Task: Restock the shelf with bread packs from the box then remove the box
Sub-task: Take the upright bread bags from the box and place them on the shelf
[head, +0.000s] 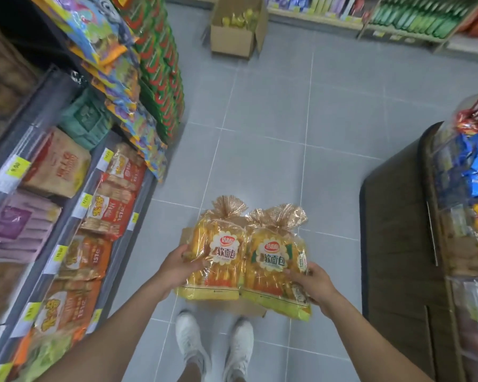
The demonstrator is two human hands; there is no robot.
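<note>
Bread packs are held up, one in each hand. The left pack (221, 260) is gripped at its side by the left hand (177, 267), with the thumb laid on the front. The right pack (273, 268) is gripped low on its side by the right hand (312, 285), with the fingers curled round its edge. The two packs are kept side by side and touching, with their tied tops pointed away from the body. They are held above the floor, just ahead of the white shoes (188, 337).

A bit of brown card (246, 307) is seen under the packs. It is probably the box, but most of it is hidden, so what is left inside cannot be told.

The step in hand is judged to be the carrying: the packs are out of the box and are not yet on the shelf (66, 230). The shelf is at the left, well apart from the packs, and it is filled with other bags. A turn to the left is called for next, and a free gap must be found. Soft bread is easily squashed, so a gentle grip is needed.

Another box (232, 37) with yellow packs inside is seen far up the aisle.
</note>
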